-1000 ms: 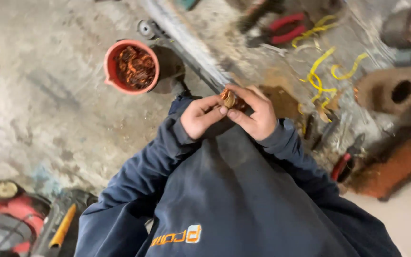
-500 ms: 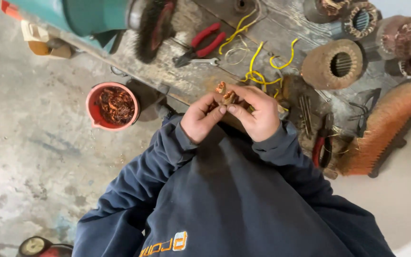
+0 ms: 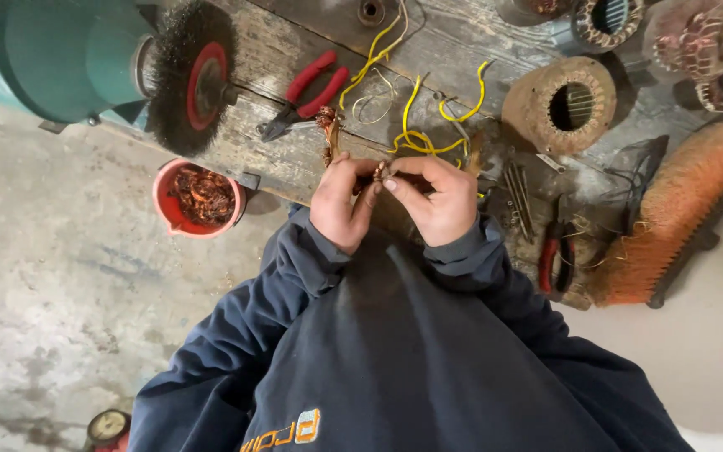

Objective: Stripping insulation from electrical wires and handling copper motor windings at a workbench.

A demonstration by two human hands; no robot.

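- Your left hand point(image 3: 343, 203) and right hand point(image 3: 438, 199) met at the near edge of the worn wooden tabletop point(image 3: 294, 159), fingertips pinched together on a small bundle of copper wire point(image 3: 380, 172); both hands were clenched on it from either side.
- The copper bundle sat between your thumbs and forefingers, just above your chest, partly hidden by the fingers, so its full shape could not be told.
- Just beyond your left hand, a second tuft of copper strands point(image 3: 329, 132) stood up from the tabletop, near your knuckles.
- Farther out from the left hand lay red-handled pliers point(image 3: 305, 97), and beyond them a wire brush wheel point(image 3: 190, 75) was mounted on a teal grinder point(image 3: 52, 59).
- Loose yellow wires point(image 3: 416, 125) curled across the tabletop just beyond your right hand.
- Well out to the right of that hand rested a round motor stator point(image 3: 558, 105) with a hollow centre, and more wound coils point(image 3: 696, 50) lay past it at the far corner.
- Beside your right forearm lay a second pair of red-handled cutters point(image 3: 556, 255), with an orange-bristled brush point(image 3: 671, 213) just outside them.
- Below and to the left of your left hand, a red bucket point(image 3: 165, 201) holding copper scrap stood on the concrete floor point(image 3: 60, 276).
- You wore a dark blue sweatshirt point(image 3: 395, 360), sleeves down to the wrists.
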